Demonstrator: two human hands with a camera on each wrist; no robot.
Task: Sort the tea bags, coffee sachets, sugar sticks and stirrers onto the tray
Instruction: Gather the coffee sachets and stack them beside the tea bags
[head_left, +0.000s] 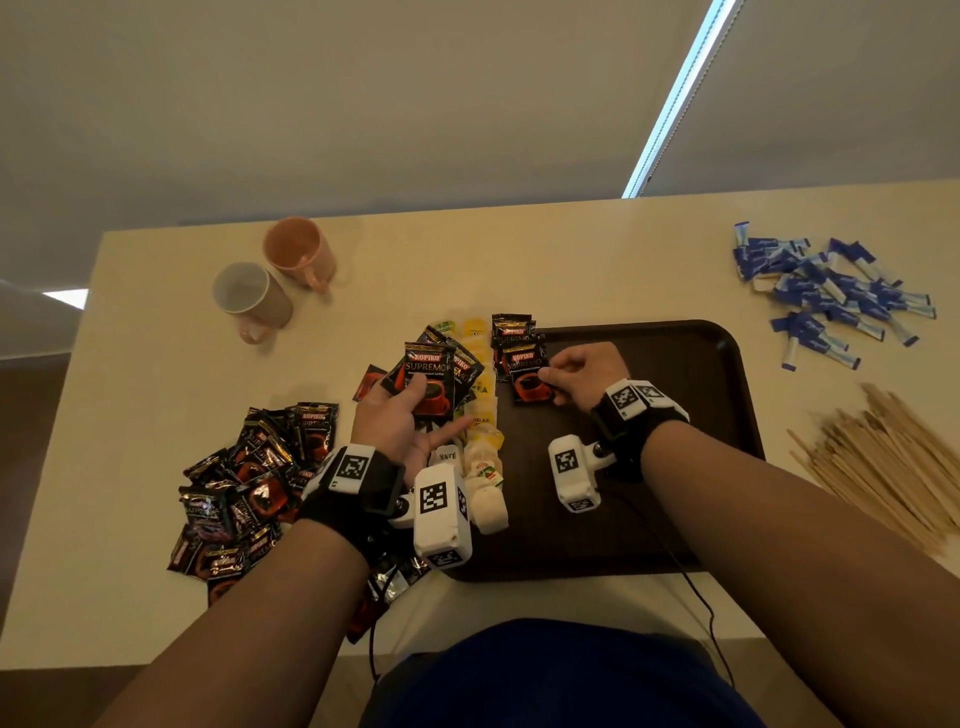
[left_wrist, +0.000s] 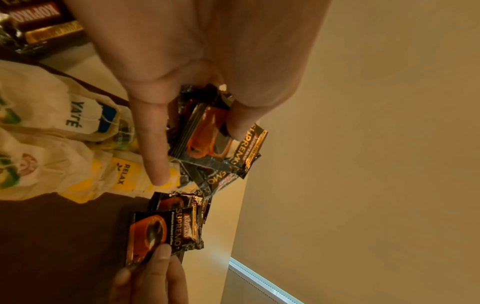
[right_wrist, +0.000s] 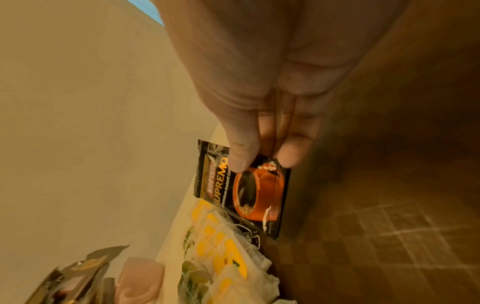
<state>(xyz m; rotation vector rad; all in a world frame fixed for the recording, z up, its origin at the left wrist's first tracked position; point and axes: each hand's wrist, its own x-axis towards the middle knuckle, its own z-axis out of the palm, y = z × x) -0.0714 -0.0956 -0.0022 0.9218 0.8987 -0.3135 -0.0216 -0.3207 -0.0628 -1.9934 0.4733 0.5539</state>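
Your right hand (head_left: 582, 371) pinches one coffee sachet (head_left: 530, 379) by its edge at the tray's (head_left: 727, 374) far-left corner, beside the tea bags (head_left: 480, 415); your left hand (head_left: 400, 421) grips a fanned bunch of sachets (head_left: 428, 376) just left of them. Likely light, flat foil, glossy and slippery, so pinch the crimped seams. Tea bags look soft and papery.

Coffee sachet (head_left: 427, 382) in left grip (head_left: 400, 422): "KOPIKO SUPREMO". Coffee sachet (head_left: 529, 375) pinched by right grip (head_left: 584, 375), at tray's (head_left: 727, 395) far-left corner: "KOPIKO SUPREMO". Sachet pile (head_left: 249, 493) at bench's (head_left: 156, 312) near-left: "KOPIKO" legible on some. Tea bag tags along tray's left edge: "YA'TÉ" (left_wrist: 75, 113), "RELAX" (left_wrist: 123, 173). Smaller print on sachets unreadable.
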